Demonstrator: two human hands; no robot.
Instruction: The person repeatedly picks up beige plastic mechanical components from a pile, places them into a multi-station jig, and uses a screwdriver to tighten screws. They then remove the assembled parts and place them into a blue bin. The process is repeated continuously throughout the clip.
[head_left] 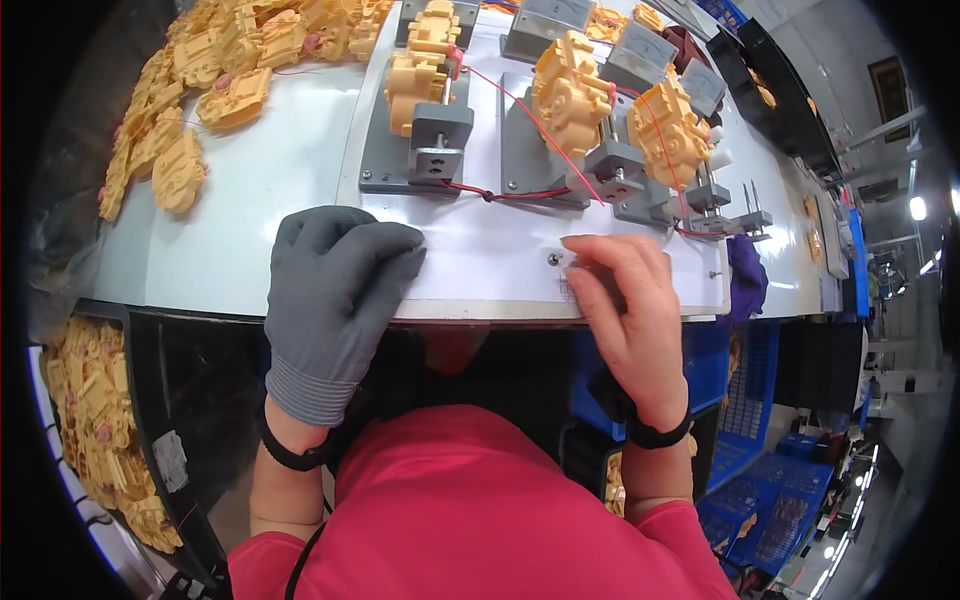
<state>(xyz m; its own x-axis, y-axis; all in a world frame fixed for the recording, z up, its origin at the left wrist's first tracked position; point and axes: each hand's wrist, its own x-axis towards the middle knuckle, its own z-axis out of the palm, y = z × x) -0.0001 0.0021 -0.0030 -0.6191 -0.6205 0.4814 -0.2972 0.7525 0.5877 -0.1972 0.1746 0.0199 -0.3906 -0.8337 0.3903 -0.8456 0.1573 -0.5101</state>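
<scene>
My left hand, in a grey knit glove, hovers at the front of the white work board. Its thumb and forefinger are bent together; whatever may lie between them is hidden. Bare, my right hand has its thumb and forefinger apart beside a small screw on the board. Beyond the hands, grey fixtures hold yellow-orange moulded plastic housings: one at the left, one in the middle and one at the right. Red wires run from the housings toward the front.
Loose yellow housings are heaped at the far left. A bin of more housings stands below the table's left end. Grey analog meters sit behind the fixtures. Purple cloth hangs at the right edge; blue crates stand beyond.
</scene>
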